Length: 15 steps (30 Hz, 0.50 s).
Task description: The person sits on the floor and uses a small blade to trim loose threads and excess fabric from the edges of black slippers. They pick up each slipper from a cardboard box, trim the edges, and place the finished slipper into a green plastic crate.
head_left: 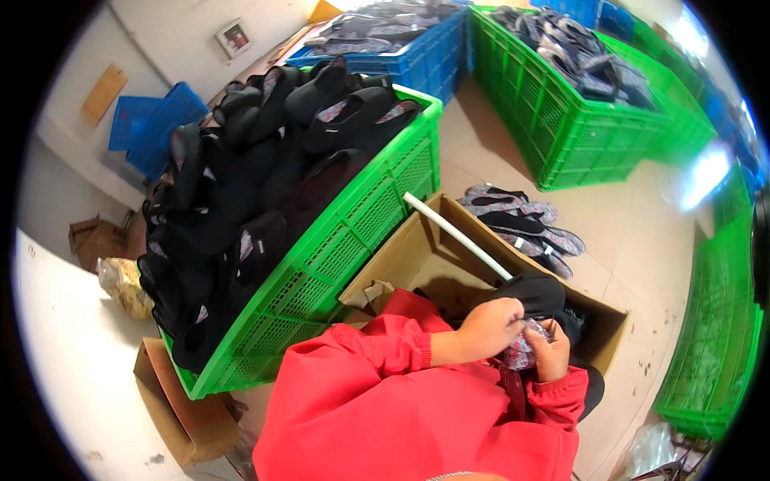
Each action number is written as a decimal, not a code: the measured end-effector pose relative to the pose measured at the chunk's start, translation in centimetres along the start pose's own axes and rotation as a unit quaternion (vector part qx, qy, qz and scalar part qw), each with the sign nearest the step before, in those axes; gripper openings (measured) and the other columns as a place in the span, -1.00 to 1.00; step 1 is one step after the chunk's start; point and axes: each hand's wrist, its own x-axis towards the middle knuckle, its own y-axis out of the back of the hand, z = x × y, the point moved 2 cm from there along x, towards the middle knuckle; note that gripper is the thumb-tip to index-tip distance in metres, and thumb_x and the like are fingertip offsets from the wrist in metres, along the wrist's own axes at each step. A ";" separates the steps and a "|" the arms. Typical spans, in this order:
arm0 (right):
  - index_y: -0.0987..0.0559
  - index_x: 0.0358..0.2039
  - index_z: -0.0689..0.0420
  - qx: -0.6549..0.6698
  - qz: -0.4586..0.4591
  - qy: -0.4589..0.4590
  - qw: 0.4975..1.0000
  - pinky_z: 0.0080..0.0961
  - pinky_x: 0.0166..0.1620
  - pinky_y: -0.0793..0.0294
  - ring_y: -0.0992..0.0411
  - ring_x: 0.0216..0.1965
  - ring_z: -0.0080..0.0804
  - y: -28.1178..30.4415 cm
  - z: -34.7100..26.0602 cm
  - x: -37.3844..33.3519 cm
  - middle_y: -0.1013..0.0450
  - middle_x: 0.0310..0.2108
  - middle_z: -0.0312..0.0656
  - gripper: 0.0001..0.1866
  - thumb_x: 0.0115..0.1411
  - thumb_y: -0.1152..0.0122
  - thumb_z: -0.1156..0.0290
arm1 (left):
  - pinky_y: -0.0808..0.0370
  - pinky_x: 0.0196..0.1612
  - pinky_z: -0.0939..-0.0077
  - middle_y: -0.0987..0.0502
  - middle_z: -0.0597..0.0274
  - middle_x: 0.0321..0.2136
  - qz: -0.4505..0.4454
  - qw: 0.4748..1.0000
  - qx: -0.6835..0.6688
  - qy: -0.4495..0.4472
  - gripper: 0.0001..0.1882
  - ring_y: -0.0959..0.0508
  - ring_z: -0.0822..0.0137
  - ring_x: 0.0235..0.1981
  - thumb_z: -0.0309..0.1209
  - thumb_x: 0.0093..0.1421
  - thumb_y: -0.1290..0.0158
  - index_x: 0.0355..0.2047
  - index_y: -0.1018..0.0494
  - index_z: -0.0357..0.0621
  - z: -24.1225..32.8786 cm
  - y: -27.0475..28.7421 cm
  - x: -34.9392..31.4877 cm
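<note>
L hand (491, 327) + R hand (552, 353) on black shoe (533, 295), over brown carton (417, 248)

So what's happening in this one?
A person in red sleeves holds a black shoe over an open cardboard box. The left hand grips its patterned lining; the right hand supports it from below. A white rod pokes out behind the shoe. A green crate heaped with black shoes stands to the left.
</note>
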 end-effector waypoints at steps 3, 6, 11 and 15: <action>-0.49 -0.38 0.16 0.032 -0.005 0.007 0.999 -0.66 -0.32 -0.36 -0.34 -0.42 -0.67 -0.4 -0.5 1.3 -0.43 -0.43 -0.39 -0.90 0.10 -0.25 0.57 | -0.45 -0.38 0.12 -0.50 0.01 -0.46 0.030 0.993 0.085 -0.077 -0.89 -0.53 -0.09 -0.40 -0.52 0.03 -0.10 -0.41 -0.41 -0.20 0.8 -0.6 0.6; -0.51 -0.36 0.15 0.051 -0.003 0.008 0.999 -0.64 -0.32 -0.38 -0.36 -0.44 -0.64 -0.4 0.4 3.3 -0.45 -0.44 -0.38 -0.90 0.13 -0.27 0.55 | -0.46 -0.32 0.11 -0.49 -0.02 -0.40 0.063 0.989 0.109 -0.076 -0.81 -0.52 -0.13 -0.36 -0.50 0.06 -0.11 -0.30 -0.39 -0.21 0.1 -1.0 1.3; -0.52 -0.38 0.15 0.146 -0.024 -0.093 0.985 -0.53 -0.36 -0.48 -0.47 -0.50 -0.50 -0.6 0.1 5.7 -0.52 -0.46 -0.25 -0.88 0.15 -0.31 0.47 | -0.48 -0.17 0.18 -0.49 -0.04 -0.31 0.114 0.993 0.022 0.038 -0.58 -0.54 0.01 -0.28 -0.32 0.05 -0.25 -0.16 -0.38 -0.27 -0.5 0.6 -0.1; -0.53 -0.34 0.17 0.155 -0.051 -0.102 0.981 -0.50 -0.35 -0.52 -0.50 -0.48 -0.45 -0.1 -1.2 6.4 -0.53 -0.45 -0.23 -0.89 0.19 -0.27 0.43 | -0.45 -0.20 0.29 -0.48 0.04 -0.34 0.016 0.995 -0.058 0.075 -0.51 -0.51 0.14 -0.27 -0.18 -0.06 -0.35 -0.28 -0.47 -0.30 -1.5 0.0 -0.2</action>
